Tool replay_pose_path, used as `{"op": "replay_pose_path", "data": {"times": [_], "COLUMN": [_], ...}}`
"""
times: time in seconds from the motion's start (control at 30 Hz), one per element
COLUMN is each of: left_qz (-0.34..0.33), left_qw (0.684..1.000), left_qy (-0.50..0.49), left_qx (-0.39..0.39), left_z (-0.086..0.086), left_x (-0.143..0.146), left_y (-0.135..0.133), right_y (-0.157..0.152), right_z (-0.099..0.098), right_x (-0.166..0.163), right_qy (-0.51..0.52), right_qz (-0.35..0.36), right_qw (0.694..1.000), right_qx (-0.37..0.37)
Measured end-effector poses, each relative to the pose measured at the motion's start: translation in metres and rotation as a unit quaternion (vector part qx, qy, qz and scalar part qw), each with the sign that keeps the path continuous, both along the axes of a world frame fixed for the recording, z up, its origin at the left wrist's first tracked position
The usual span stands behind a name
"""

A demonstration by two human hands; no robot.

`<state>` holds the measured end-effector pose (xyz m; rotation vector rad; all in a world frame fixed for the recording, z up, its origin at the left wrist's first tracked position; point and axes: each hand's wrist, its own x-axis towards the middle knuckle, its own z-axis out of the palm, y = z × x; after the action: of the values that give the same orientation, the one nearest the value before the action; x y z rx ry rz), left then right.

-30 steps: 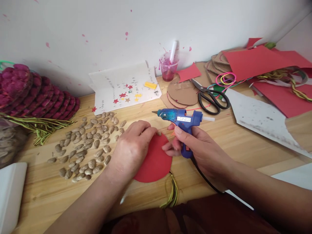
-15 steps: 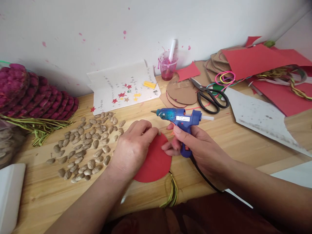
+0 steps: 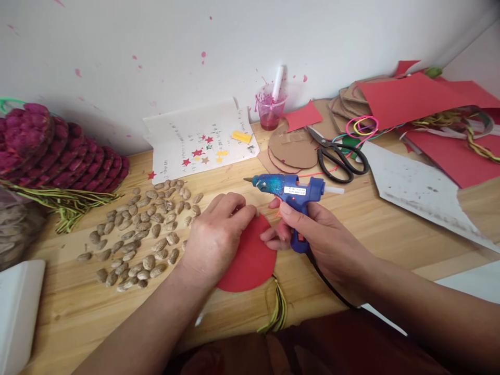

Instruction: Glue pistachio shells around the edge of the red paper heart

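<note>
My right hand (image 3: 312, 229) is wrapped round the handle of a blue hot glue gun (image 3: 300, 192). The gun's nozzle points left, above the table, and a white glue stick (image 3: 334, 190) sticks out of its back end. My left hand (image 3: 216, 229) rests on the upper left of a red paper disc (image 3: 250, 265), its fingers curled down near the far edge. Whatever lies under those fingertips is hidden. A yellow-green and dark tassel (image 3: 278, 307) hangs off the disc's near right edge. Many loose peanuts (image 3: 148, 262) are spread left of my left hand.
Black-handled scissors (image 3: 338, 159) lie across cardboard discs (image 3: 292, 148). Behind stand a pink-stained cup (image 3: 271, 112) and a sheet of paper (image 3: 164, 140) with small stars. Red card (image 3: 414, 99) is piled at right. Purple-painted stacked pieces (image 3: 66, 151) stand at left.
The whole view has shifted very slightly to the right. Both hands, the glue gun and the disc keep the same pose.
</note>
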<state>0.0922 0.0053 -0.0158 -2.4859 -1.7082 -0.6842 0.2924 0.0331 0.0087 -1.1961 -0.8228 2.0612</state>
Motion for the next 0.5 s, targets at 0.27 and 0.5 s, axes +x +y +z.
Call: {"op": "replay_pose_path", "data": {"times": [0.27,0.5], "left_qz": [0.020,-0.020], "left_qw": [0.996,0.999], "left_qy": [-0.085,-0.028], "left_qx": [-0.035,-0.001], "left_z": [0.0082,0.0028], "left_x": [-0.0037,-0.0079], "left_y": [0.0001,-0.0063], "right_y": [0.0005,0.0000], "right_z": [0.0007,-0.0002], "right_x": [0.0001,-0.0005], "right_qy": [-0.004,0.004], "right_qz": [-0.003,-0.006], "right_qw": [1.000,1.000], "right_qx": [-0.007,-0.002]}}
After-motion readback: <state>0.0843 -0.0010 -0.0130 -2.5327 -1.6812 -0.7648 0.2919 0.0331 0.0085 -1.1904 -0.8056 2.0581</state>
